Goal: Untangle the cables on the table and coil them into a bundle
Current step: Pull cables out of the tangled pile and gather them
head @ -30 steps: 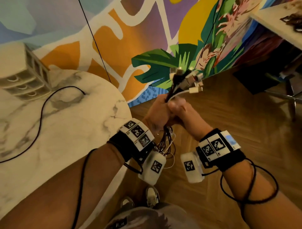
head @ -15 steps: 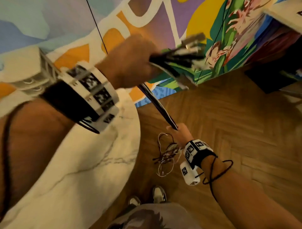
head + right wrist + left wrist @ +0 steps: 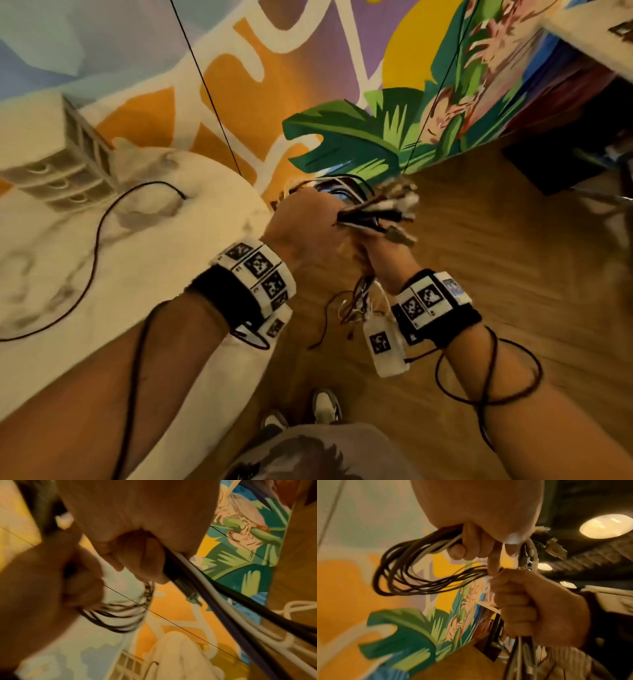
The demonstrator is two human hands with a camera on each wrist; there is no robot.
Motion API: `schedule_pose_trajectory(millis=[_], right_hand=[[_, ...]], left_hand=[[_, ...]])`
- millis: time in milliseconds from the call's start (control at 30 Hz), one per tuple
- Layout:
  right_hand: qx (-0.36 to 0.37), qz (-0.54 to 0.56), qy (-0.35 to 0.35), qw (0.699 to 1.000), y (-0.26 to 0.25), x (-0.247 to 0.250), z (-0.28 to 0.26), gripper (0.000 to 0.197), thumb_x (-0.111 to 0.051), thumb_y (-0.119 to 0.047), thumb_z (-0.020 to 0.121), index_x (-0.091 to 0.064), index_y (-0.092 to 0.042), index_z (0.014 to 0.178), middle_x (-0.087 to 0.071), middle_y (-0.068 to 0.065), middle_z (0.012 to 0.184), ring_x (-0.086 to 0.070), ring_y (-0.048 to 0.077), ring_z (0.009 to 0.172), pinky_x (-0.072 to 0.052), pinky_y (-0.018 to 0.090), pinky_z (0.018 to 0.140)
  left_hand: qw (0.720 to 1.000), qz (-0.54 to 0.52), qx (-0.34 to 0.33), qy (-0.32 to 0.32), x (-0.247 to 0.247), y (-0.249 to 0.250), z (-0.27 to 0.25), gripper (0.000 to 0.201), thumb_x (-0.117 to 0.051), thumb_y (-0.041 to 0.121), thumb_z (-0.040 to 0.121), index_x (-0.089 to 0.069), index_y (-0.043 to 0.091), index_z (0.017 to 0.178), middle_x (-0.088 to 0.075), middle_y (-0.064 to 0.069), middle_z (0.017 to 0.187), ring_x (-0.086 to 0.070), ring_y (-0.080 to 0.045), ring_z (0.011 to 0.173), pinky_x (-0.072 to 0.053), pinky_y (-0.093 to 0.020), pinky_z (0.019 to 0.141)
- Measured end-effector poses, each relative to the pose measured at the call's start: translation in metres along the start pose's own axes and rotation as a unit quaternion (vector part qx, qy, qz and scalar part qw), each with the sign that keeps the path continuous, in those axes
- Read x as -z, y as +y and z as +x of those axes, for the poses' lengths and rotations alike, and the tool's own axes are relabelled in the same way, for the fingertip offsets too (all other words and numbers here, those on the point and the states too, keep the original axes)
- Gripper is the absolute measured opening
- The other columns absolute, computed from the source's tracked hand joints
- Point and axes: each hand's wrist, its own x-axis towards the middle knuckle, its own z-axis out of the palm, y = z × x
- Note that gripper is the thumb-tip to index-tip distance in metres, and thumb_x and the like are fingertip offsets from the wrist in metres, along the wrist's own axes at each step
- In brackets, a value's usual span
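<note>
Both hands meet beside the table edge, over the floor. My left hand (image 3: pixel 305 226) grips a bundle of black and white cables (image 3: pixel 363 216); its connector ends (image 3: pixel 397 205) stick out to the right. In the left wrist view, a loop of the cables (image 3: pixel 402 568) curves out from my left hand's curled fingers (image 3: pixel 474 545). Just below, my right hand (image 3: pixel 371 255) is a fist (image 3: pixel 530 601) round the same cables. Loose ends (image 3: pixel 356 305) dangle under it. The right wrist view shows my fingers (image 3: pixel 142 561) clamped on black and white strands (image 3: pixel 205 588).
The round marble table (image 3: pixel 102 274) lies at left with one thin black cable (image 3: pixel 99 236) and a white drawer box (image 3: pixel 51 164) on it. A painted wall stands behind, with wooden floor (image 3: pixel 479 257) at right, dark furniture (image 3: pixel 555 164) far right, and my shoes (image 3: pixel 325 407) below.
Half a second ago my left hand was raised and my right hand low, the cables stretched between them. Now both hands are together again, with a loop hanging from my left hand.
</note>
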Motion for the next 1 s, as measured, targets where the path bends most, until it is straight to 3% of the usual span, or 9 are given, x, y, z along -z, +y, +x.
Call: schedule_pose_trajectory(millis=[67,133,200,400,600,667,767,833,1000], right_hand=[[0.019,0.035,-0.046,0.998,-0.024,0.002,-0.009,0.046,-0.050,-0.009,0.091,-0.056,-0.027,0.049,-0.035,-0.006,0.046,-0.027,0.011,0.040,-0.020,0.023,0.044],[0.059,0.034,-0.078,0.995,-0.038,0.000,-0.012,0.045,-0.050,-0.002,0.091,-0.057,-0.027,0.054,-0.034,-0.003,0.047,-0.027,0.011,0.038,-0.021,0.023,0.042],[0.079,0.001,-0.083,0.993,-0.043,-0.002,-0.009,0.035,-0.051,-0.001,0.090,-0.055,-0.023,0.064,-0.039,-0.006,0.045,-0.031,0.009,0.036,-0.026,0.022,0.040],[0.083,-0.001,-0.022,0.996,-0.012,-0.014,-0.010,0.041,-0.049,0.002,0.085,-0.039,-0.014,0.048,-0.037,-0.003,0.038,-0.032,0.010,0.030,-0.031,0.022,0.039],[-0.089,-0.106,0.024,0.990,0.076,-0.003,-0.001,0.040,-0.054,-0.015,0.089,-0.033,-0.020,0.055,-0.032,-0.007,0.048,-0.027,0.009,0.041,-0.024,0.025,0.046],[-0.143,-0.134,0.032,0.980,0.088,0.002,0.003,0.035,-0.052,-0.018,0.091,-0.040,-0.017,0.058,-0.038,-0.002,0.050,-0.033,0.011,0.040,-0.028,0.023,0.043],[-0.177,-0.146,0.013,0.973,0.097,0.006,0.012,0.026,-0.050,-0.020,0.090,-0.048,-0.014,0.065,-0.052,0.006,0.055,-0.049,0.016,0.043,-0.042,0.027,0.050],[-0.178,-0.183,0.011,0.967,0.099,0.010,0.015,0.025,-0.049,-0.021,0.090,-0.051,-0.013,0.067,-0.057,0.008,0.054,-0.056,0.021,0.048,-0.047,0.031,0.054],[-0.174,-0.277,0.041,0.944,0.094,0.029,0.020,0.031,-0.047,-0.023,0.095,-0.054,-0.013,0.066,-0.060,0.006,0.060,-0.057,0.017,0.048,-0.042,0.022,0.041]], left_hand=[[0.986,-0.143,0.090,-0.010,-0.002,0.004,0.006,0.036,-0.058,0.034,0.089,-0.068,0.003,0.073,-0.061,-0.006,0.061,-0.054,-0.020,0.055,-0.039,-0.031,0.050],[0.948,-0.281,0.147,-0.018,0.003,0.013,0.012,0.034,-0.065,0.039,0.086,-0.067,0.011,0.067,-0.057,0.007,0.051,-0.049,-0.003,0.045,-0.035,-0.017,0.046],[0.928,-0.336,0.162,-0.002,0.010,0.020,0.020,0.034,-0.068,0.034,0.084,-0.058,0.015,0.058,-0.050,0.009,0.041,-0.043,-0.002,0.037,-0.034,-0.019,0.046],[0.967,-0.230,0.062,0.086,0.034,0.031,0.033,0.034,-0.062,0.023,0.088,-0.050,0.025,0.056,-0.045,0.012,0.048,-0.045,0.003,0.043,-0.031,-0.012,0.046],[0.955,-0.159,-0.024,0.248,0.073,0.024,0.038,0.018,-0.063,0.019,0.087,-0.067,0.002,0.081,-0.035,0.025,0.056,-0.042,0.002,0.051,-0.026,-0.001,0.049],[0.957,-0.124,-0.057,0.257,0.077,0.023,0.038,0.021,-0.061,0.016,0.088,-0.062,0.002,0.072,-0.030,0.024,0.055,-0.032,-0.005,0.055,-0.026,-0.002,0.050],[0.957,-0.099,-0.057,0.268,0.078,0.024,0.036,0.033,-0.060,0.019,0.089,-0.045,0.012,0.060,-0.024,0.016,0.050,-0.026,-0.010,0.054,-0.025,-0.009,0.045],[0.952,-0.093,-0.041,0.290,0.084,0.021,0.039,0.026,-0.061,0.019,0.087,-0.054,0.011,0.064,-0.031,0.013,0.051,-0.029,-0.012,0.053,-0.027,-0.008,0.044],[0.943,-0.111,0.004,0.315,0.104,0.017,0.047,0.030,-0.058,0.030,0.089,-0.061,0.006,0.070,-0.036,0.011,0.052,-0.037,-0.009,0.049,-0.024,-0.011,0.047]])
